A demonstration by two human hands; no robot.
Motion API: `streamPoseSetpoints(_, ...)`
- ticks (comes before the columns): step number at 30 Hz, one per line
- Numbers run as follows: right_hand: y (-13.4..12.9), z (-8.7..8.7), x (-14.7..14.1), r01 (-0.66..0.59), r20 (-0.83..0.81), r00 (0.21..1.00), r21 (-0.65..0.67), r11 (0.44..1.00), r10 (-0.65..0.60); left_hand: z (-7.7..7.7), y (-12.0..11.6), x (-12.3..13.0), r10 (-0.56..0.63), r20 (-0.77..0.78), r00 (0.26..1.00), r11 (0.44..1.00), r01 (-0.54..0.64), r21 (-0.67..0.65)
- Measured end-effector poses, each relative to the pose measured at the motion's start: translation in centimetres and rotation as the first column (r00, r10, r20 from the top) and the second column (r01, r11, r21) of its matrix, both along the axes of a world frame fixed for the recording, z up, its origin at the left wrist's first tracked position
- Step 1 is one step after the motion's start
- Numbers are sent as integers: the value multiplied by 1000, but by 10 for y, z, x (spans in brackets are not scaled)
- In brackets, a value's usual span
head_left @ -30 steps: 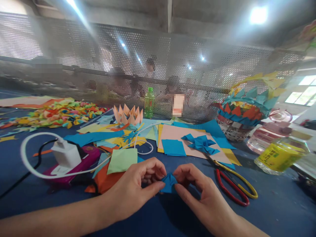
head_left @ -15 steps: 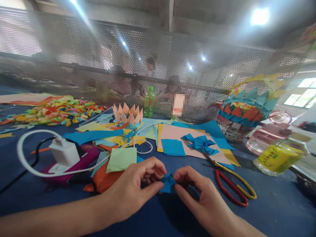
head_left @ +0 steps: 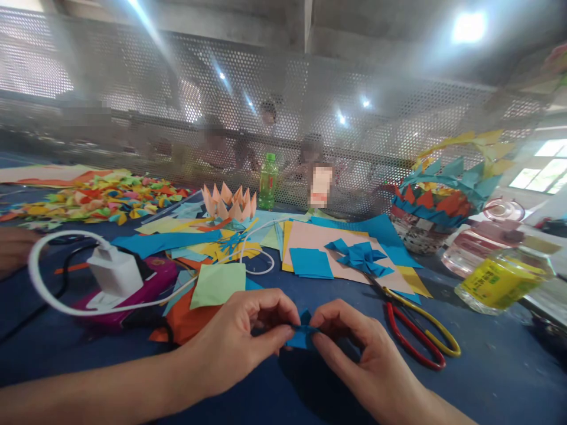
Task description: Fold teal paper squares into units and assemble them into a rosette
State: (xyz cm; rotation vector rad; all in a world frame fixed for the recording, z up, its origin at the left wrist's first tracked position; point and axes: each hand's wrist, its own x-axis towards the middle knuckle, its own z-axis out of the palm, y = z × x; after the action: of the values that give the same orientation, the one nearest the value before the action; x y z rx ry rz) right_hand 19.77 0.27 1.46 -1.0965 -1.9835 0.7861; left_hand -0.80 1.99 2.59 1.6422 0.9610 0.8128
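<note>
A small folded blue paper (head_left: 303, 337) is pinched between both hands, low in the middle of the head view. My left hand (head_left: 252, 336) grips its left side with thumb and fingertips. On its right side, the thumb and index finger of my right hand (head_left: 354, 345) hold the edge. A pointed flap rises at the back of the paper. Behind the hands lie a stack of blue squares (head_left: 311, 263) and several folded blue pieces (head_left: 362, 257) on pink paper (head_left: 305, 236). A light green square (head_left: 219, 285) rests beyond my left hand.
Scissors (head_left: 416, 336) with red and yellow handles lie at right, near bottles (head_left: 500, 280) and a paper basket (head_left: 419, 230). A power strip (head_left: 155, 277) with looping cables is at left. Another person's hand (head_left: 15, 251) shows at the left edge.
The blue paper's shape between my fingers has changed, with a flap now standing behind a flatter front edge. Another person's hand has appeared at the left edge.
</note>
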Motion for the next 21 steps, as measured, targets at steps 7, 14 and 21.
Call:
streamPoseSetpoints(7, -2, -1, -5, 44, -107, 993, -42, 998, -48, 0, 1, 1, 14, 118, 993, 987, 5, -160)
streamPoseSetpoints(14, 0, 1, -4, 0, -160, 987, -62, 998, -10, -7, 5, -3, -51, 187, 981, 982, 84, -171)
streamPoseSetpoints(21, -1, 1, -3, -28, -146, 989, 23, 999, 31, -5, 3, -1, -95, 227, 969, 975, 136, -175)
